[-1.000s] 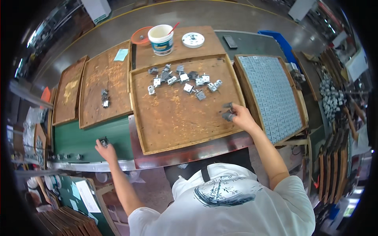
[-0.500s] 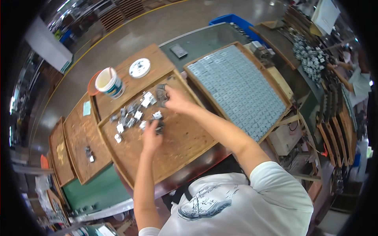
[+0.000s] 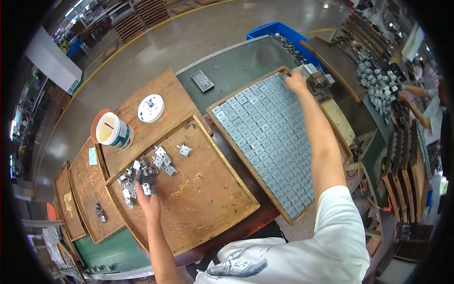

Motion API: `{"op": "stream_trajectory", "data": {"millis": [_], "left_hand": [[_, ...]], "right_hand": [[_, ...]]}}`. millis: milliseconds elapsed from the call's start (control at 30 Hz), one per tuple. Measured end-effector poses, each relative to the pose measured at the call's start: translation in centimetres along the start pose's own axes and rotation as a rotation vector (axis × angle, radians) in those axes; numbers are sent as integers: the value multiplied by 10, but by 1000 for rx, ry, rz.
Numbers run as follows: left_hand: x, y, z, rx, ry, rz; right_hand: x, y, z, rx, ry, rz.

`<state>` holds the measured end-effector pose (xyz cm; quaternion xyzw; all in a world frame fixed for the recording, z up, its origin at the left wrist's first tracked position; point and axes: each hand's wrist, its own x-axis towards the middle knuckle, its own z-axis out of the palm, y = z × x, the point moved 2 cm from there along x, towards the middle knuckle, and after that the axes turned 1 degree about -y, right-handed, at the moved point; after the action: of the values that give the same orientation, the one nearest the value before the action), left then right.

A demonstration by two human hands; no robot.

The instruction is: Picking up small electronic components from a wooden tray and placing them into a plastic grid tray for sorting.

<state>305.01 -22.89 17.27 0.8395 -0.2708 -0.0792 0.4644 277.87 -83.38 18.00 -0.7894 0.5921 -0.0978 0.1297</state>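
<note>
My left hand [image 3: 149, 201] is in the wooden tray [image 3: 213, 208] at the left, its fingers curled round a small silver metal part [image 3: 147, 189] at the edge of a loose pile. More such metal parts [image 3: 163, 158] lie scattered beside it, and one stands apart to the right. My right hand [image 3: 296, 82] reaches to the far corner of a second tray [image 3: 252, 177], which is covered in tight rows of square metal pieces [image 3: 265, 137]. Its fingers are pinched together there, dark at the tips; what they hold is too small to make out.
A white bucket [image 3: 113, 131] and a round white lid [image 3: 151, 108] with small bits stand on a board beyond the left tray. A grey metal box [image 3: 202, 81] lies on the green table. A blue bin [image 3: 279, 31] is at the back. Another person works at far right.
My right hand has gone from the loose pile to the far corner of the filled tray. My left hand has moved left into the pile. The view has shifted.
</note>
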Motion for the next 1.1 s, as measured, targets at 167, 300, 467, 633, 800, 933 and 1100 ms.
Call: {"op": "stream_trajectory", "data": {"millis": [167,300,467,633,800,933,1100], "left_hand": [[-41,15,-1,420,240,105],[-50,47,21,202,103,17],[-75,37,46,-387,38,-316],[-93,40,39,-951,-49,-481],[-114,51,30,-1240,-266,-405],[-138,64,27,-1427,-317,-475],[-163,73,11,-1339,-305,-323]], "right_hand": [[15,-37,11,-111,-189,29],[62,22,33,281,-36,14],[39,5,10,613,185,-131],[-118,-80,-35,1154,-228,-364],[-273,-106,-40,1081,-541,-434],[-362,-110,-19,1248,-650,-312],[-427,-120,-7,1311,-721,-233]]}}
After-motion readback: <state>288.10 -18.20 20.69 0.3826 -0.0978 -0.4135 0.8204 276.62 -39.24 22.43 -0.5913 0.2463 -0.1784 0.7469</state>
